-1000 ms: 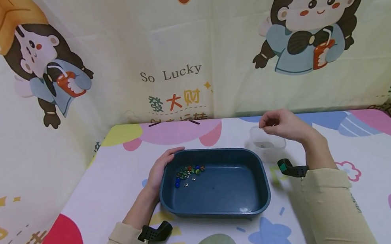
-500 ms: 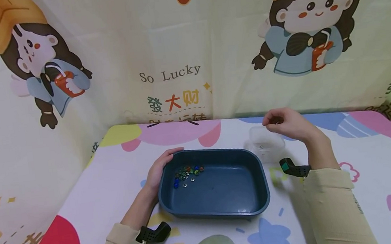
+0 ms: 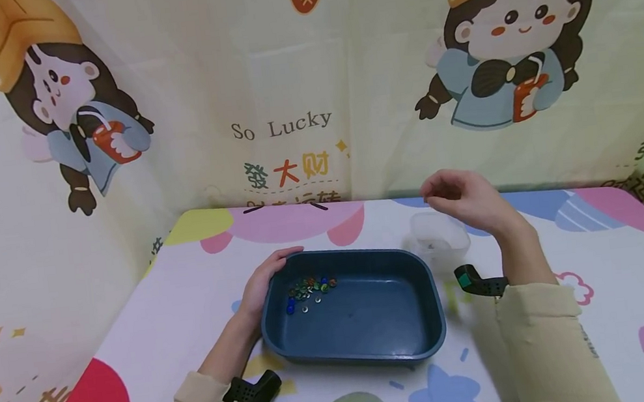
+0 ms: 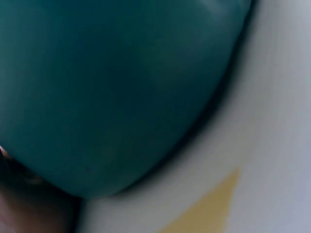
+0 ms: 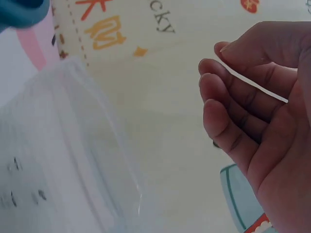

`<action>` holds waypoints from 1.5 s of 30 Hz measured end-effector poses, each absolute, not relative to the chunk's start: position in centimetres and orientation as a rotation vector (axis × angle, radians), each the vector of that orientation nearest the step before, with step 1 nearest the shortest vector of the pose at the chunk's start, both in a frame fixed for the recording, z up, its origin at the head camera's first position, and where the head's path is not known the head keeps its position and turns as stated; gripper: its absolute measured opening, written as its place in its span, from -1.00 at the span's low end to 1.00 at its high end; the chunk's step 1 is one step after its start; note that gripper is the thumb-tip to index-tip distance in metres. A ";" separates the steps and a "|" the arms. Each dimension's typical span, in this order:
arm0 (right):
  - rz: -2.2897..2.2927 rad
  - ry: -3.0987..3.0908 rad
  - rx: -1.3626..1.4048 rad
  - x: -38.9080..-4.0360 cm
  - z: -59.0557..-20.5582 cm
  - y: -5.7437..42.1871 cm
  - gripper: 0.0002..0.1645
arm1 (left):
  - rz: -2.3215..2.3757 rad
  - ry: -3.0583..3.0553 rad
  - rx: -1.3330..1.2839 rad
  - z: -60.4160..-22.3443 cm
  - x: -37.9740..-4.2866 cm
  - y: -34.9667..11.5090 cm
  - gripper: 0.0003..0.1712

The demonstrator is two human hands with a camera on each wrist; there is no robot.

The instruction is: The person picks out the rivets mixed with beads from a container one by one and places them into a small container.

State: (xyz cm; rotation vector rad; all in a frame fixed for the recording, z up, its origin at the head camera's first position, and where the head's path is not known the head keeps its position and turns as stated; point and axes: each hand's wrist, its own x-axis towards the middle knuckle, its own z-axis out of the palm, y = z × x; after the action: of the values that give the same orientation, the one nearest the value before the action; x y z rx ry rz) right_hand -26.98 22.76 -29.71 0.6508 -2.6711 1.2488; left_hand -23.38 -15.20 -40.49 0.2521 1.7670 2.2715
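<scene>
My left hand (image 3: 258, 287) rests along the left side of a dark blue plastic tub (image 3: 363, 314), its fingers stretched along the back left corner. Glass marbles (image 3: 324, 288) in blue, green and amber lie in the tub's left part, with a few small silver ring-shaped pieces (image 3: 317, 300) beside them. Over a clear plastic box (image 3: 454, 239) at the back right hovers my right hand (image 3: 469, 202). Its fingers are loosely bent, and the right wrist view shows nothing between them. A few tiny dark pieces (image 5: 41, 194) show in the box. The tub wall (image 4: 121, 97) fills most of the left wrist view.
A patterned cloth (image 3: 181, 320) covers the table. Behind it hangs a printed curtain (image 3: 378, 123), close to the table's back edge. Black camera mounts sit on both wrists.
The right hand drew slightly right, then moved up and left above the clear box, its fingers spreading apart. A small piece appears in the box. The left hand stays on the tub.
</scene>
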 end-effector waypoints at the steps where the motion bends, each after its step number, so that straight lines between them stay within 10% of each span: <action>1: 1.260 -2.649 0.661 -26.9 -29.6 22.5 -0.77 | 2.272 1.767 0.248 -40.5 -23.3 -15.3 -0.46; 45: 1.354 -2.461 1.309 -27.1 -30.7 10.8 -0.85 | 2.281 1.765 0.191 -40.3 -23.5 -15.2 -0.48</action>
State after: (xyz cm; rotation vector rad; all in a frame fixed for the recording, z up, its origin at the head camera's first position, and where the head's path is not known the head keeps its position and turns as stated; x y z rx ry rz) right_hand -27.09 10.78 -30.70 1.3087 -2.4610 1.3544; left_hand -23.49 -15.16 -40.25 0.1908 1.7651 2.2806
